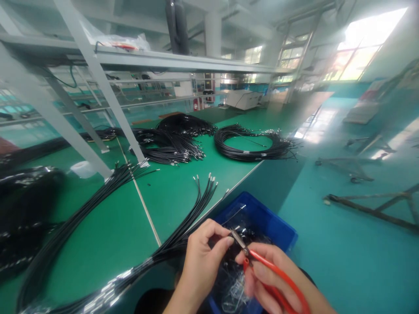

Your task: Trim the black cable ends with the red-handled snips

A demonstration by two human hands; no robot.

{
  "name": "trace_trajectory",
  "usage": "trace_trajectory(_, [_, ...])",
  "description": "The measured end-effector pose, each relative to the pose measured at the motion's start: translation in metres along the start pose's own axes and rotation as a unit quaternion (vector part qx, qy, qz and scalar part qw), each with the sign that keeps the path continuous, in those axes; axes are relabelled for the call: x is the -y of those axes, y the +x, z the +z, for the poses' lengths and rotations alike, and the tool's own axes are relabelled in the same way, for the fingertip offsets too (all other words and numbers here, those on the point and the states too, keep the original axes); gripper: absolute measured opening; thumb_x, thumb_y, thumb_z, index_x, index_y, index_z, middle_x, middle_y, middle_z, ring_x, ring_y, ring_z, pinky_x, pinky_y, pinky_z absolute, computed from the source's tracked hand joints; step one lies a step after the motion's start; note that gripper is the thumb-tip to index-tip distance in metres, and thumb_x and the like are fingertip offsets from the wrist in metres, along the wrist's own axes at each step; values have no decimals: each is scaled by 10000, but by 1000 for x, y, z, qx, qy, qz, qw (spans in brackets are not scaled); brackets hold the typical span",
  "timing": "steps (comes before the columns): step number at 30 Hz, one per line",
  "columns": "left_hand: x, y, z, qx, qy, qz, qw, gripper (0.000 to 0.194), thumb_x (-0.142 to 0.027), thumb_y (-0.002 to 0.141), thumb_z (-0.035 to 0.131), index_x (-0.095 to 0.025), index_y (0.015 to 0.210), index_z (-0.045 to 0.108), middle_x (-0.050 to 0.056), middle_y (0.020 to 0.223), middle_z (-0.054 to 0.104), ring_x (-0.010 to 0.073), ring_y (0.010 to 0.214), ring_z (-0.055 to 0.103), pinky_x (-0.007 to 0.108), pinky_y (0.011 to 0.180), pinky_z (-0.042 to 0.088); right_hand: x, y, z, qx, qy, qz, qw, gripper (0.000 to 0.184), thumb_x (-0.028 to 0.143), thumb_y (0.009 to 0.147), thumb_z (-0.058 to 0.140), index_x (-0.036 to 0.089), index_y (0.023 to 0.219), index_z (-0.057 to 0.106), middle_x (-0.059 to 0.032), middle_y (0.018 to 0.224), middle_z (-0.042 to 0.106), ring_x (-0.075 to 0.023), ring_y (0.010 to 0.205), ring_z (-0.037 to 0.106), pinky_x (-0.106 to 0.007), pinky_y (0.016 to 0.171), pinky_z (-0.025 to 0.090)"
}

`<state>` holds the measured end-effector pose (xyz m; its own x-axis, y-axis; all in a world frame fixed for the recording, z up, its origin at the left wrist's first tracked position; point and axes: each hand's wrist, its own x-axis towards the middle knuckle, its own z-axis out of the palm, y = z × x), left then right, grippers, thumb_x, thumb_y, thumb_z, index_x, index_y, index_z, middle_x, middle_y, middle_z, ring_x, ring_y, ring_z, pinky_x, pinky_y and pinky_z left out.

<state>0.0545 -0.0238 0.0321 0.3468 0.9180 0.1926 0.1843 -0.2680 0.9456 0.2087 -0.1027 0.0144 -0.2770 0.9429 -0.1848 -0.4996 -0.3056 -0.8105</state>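
My left hand (206,255) pinches the end of a thin black cable (231,237) between thumb and forefinger; most of it is hidden by the fingers. In my right hand (273,272) is a pair of red-handled cutting pliers (245,250). Their metal jaws meet the cable at my left fingertips. Both hands are over a blue bin (266,218), which holds clear plastic scraps and dark bits. A bundle of black cables (183,224) with silvery ends runs along the bench edge, passing behind my left wrist.
On the green bench (173,187) lie a coiled cable bundle (225,146), more heaped black cables (176,146) and another bundle (88,200) at left. White shelf posts (114,96) rise from the bench. A wheeled metal frame (376,209) stands on the floor at right.
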Motion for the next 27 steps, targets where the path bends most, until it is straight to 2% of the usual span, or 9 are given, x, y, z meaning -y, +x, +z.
trace_trajectory(4, [1, -1, 0, 2, 6, 6, 1000, 84, -146, 749, 614, -180, 673, 621, -21, 665, 581, 133, 636, 523, 227, 607, 403, 1, 3, 0, -27, -14, 4, 1000, 332, 423, 784, 631, 135, 938, 575, -53, 629, 682, 4, 297, 377, -122, 303, 228])
trace_trajectory(7, [3, 0, -1, 8, 12, 5, 1000, 88, -148, 747, 611, -178, 665, 622, -17, 661, 578, 135, 630, 521, 229, 598, 401, 4, 5, -1, -40, -67, 44, 996, 311, 383, 741, 671, 136, 895, 562, -29, 567, 670, 9, 240, 342, -114, 261, 180])
trace_trajectory(11, [5, 4, -1, 7, 19, -5, 1000, 81, -161, 745, 605, -174, 666, 620, -14, 652, 570, 138, 612, 513, 232, 583, 397, 8, 2, -8, -50, -165, 104, 980, 311, 338, 675, 726, 139, 838, 551, -32, 565, 682, 11, 237, 351, -105, 269, 243])
trace_trajectory(14, [9, 3, 4, 7, 44, -10, 999, 73, -159, 741, 600, -180, 674, 617, -13, 649, 572, 144, 612, 527, 235, 580, 402, 12, -4, -14, -71, -168, 39, 982, 360, 403, 677, 723, 146, 869, 559, -37, 597, 683, -3, 263, 382, -127, 293, 265])
trace_trajectory(16, [14, -2, 12, 36, 119, 7, 992, 69, -140, 732, 605, -193, 694, 630, -4, 677, 598, 159, 650, 559, 244, 598, 410, 16, -6, -17, -126, -152, -41, 979, 378, 435, 689, 715, 156, 907, 582, -31, 617, 673, -17, 301, 406, -147, 323, 279])
trace_trajectory(20, [26, -17, 28, 176, 318, 79, 928, 96, -165, 643, 704, -248, 650, 656, -19, 670, 651, 182, 672, 605, 246, 574, 404, 23, -3, -15, -281, -182, -160, 929, 344, 392, 677, 746, 198, 937, 631, -44, 696, 689, -84, 446, 483, -208, 416, 378])
trace_trajectory(22, [31, -18, 27, 194, 346, 84, 914, 100, -205, 627, 728, -277, 631, 658, -45, 649, 653, 158, 616, 605, 229, 529, 393, 24, -1, -12, -321, -205, -172, 909, 351, 392, 651, 764, 211, 929, 647, -54, 733, 703, -115, 497, 504, -236, 455, 411])
trace_trajectory(24, [35, -12, 20, 159, 376, 70, 910, 74, -220, 701, 677, -291, 718, 663, -41, 738, 667, 152, 666, 613, 225, 553, 403, 25, 0, -9, -337, -204, -167, 904, 364, 411, 635, 768, 216, 920, 652, -51, 744, 705, -121, 508, 499, -243, 469, 414])
trace_trajectory(27, [41, 6, 3, 57, 456, 33, 888, 146, -164, 837, 504, -235, 834, 632, 39, 845, 641, 207, 810, 586, 284, 653, 405, 27, 1, -5, -356, -181, -158, 903, 386, 431, 640, 758, 211, 935, 643, -45, 748, 700, -108, 500, 468, -240, 472, 405])
